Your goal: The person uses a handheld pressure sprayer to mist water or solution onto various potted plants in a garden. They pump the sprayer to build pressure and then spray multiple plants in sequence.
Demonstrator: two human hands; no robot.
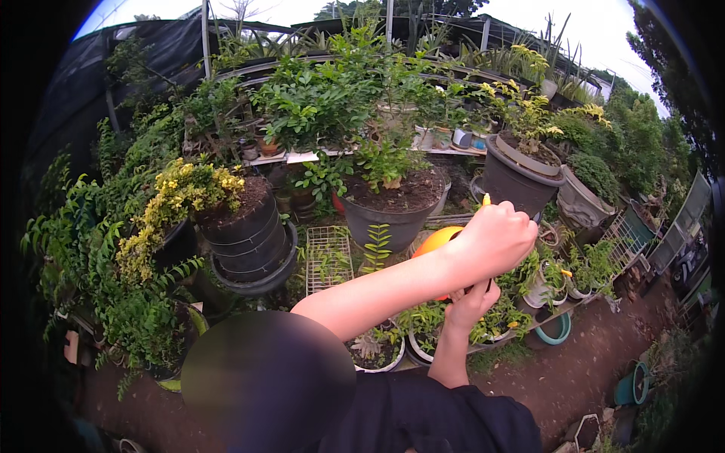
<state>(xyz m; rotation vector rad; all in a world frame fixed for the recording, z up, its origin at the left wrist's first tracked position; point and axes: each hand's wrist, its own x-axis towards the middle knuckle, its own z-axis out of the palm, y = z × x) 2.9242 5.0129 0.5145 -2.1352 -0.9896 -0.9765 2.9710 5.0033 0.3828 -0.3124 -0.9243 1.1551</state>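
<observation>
An orange, rounded container (435, 242), which looks like a hand pump sprayer, is partly hidden behind my left forearm. My left hand (503, 235) reaches across from the left and is closed in a fist over its top; the part inside the fist is hidden. A yellow nozzle tip (486, 199) sticks up just beyond the fist. Below, my right hand (473, 306) has its fingers curled around the lower part of the sprayer, where a bit of black shows. Leafy potted plants stand behind and under both hands.
Ahead is a large dark pot (391, 218) of soil with a leafy shrub. A black pot (243, 238) stands left, near a wire rack (328, 257). Another large pot (521, 175) is at right. Low white-rimmed pots (378, 362) line the near edge, beside a dirt path (595, 351).
</observation>
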